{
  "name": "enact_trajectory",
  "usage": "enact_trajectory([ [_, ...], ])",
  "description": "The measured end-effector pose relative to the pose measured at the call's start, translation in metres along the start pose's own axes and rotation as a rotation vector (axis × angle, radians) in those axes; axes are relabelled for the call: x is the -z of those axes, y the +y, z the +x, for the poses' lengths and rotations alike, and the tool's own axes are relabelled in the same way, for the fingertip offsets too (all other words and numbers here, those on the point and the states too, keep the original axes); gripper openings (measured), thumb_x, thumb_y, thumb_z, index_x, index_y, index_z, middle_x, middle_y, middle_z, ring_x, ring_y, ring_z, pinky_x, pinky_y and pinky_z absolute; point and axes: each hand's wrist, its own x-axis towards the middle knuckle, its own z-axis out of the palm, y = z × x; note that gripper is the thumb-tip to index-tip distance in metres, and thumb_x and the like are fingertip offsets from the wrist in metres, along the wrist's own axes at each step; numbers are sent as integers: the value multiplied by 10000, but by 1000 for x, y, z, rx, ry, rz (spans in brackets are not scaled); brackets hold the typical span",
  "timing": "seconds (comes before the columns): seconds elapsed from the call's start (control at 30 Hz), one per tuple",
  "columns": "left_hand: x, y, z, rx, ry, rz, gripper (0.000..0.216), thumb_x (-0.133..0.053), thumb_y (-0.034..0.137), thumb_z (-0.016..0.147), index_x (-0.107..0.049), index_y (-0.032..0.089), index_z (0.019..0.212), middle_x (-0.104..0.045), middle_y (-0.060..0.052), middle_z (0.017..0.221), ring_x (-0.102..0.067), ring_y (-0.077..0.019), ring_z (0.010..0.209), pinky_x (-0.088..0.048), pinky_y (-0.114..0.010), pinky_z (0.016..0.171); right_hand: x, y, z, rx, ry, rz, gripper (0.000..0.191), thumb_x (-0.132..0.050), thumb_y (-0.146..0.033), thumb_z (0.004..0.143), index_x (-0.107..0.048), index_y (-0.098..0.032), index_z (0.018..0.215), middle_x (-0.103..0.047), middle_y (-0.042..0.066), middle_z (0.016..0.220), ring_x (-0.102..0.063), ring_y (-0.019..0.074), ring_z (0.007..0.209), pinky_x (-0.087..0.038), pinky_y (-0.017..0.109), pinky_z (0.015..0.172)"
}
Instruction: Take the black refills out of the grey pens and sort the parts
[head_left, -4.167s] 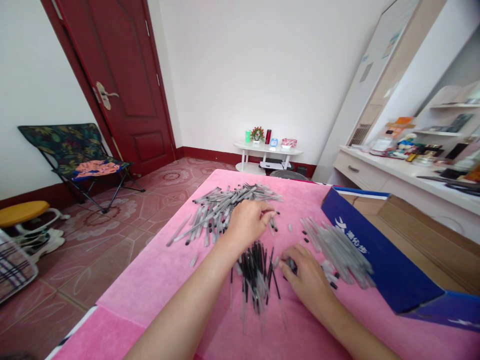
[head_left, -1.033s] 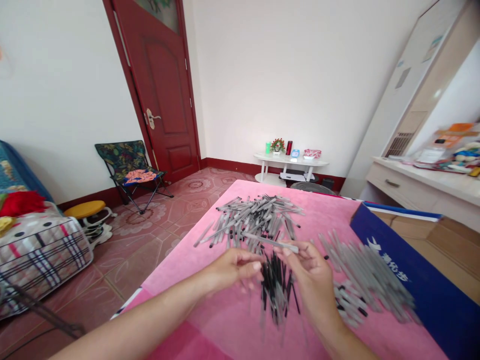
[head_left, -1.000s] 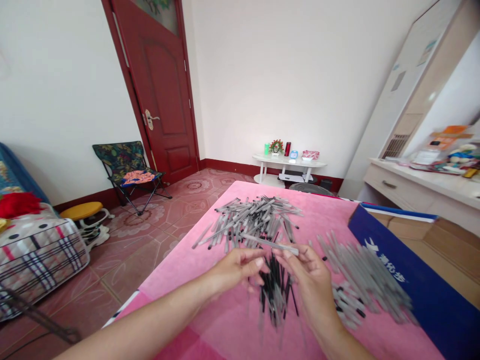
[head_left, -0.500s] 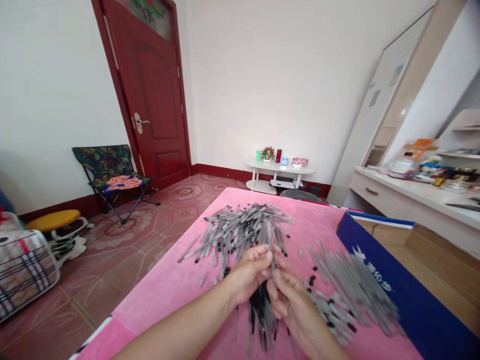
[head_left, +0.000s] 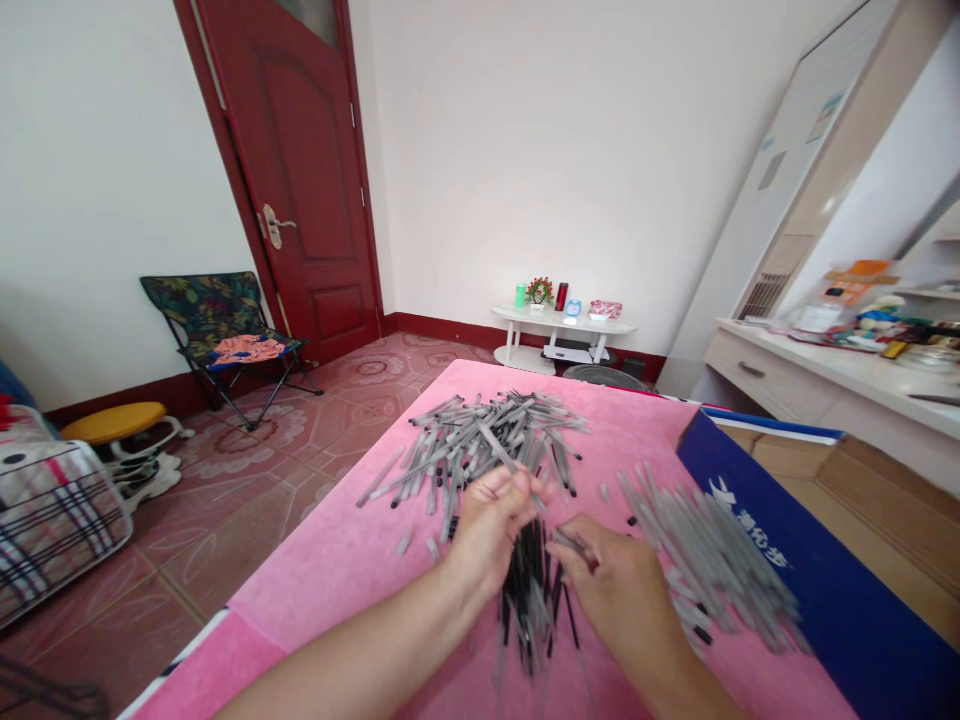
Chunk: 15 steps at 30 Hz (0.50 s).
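My left hand [head_left: 487,525] is closed on a grey pen barrel [head_left: 496,447] that sticks up and away from my fingers. My right hand [head_left: 619,590] is pinched on a thin dark refill [head_left: 570,541] just right of it. Both hands hover over a pile of black refills [head_left: 532,600] on the pink table [head_left: 330,570]. A heap of grey pen barrels [head_left: 480,440] lies farther back. A second heap of grey pens [head_left: 705,555] lies to the right.
A blue cardboard box [head_left: 787,540] stands open at the table's right edge. Beyond the table are a red door [head_left: 292,170], a folding chair [head_left: 217,330], a yellow stool [head_left: 112,425], a white side table [head_left: 562,325] and a white counter [head_left: 840,370].
My hands have drawn apart. The left hand has tilted the grey barrel up and to the left, and the right hand has moved down to the right with a refill.
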Motion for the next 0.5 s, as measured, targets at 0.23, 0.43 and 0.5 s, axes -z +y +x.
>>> enact_trajectory([
  [0.23,17,17,8,259,-84,161,265,-693,289,647,-610,120,834,-623,-37,726,-627,-145,644,-498,-323,695,14,3,7,-99,63,272,168,-518,-342,769,-531,-184,710,-539,-2,593,-506,125,493,-381,222,448],
  [0.43,13,4,-6,436,-300,459,308,-702,319,622,-651,83,812,-635,-64,677,-598,-115,525,-493,-251,560,37,0,19,-345,-18,906,218,-526,-366,789,-544,-180,901,-410,-46,634,-337,37,432,-296,158,384],
  [0.5,14,2,-8,466,-331,549,322,-717,323,596,-662,74,793,-648,-83,688,-600,-121,523,-491,-251,554,41,1,18,-334,-73,896,240,-503,-389,808,-542,-191,937,-342,-71,579,-219,22,388,-215,148,351],
])
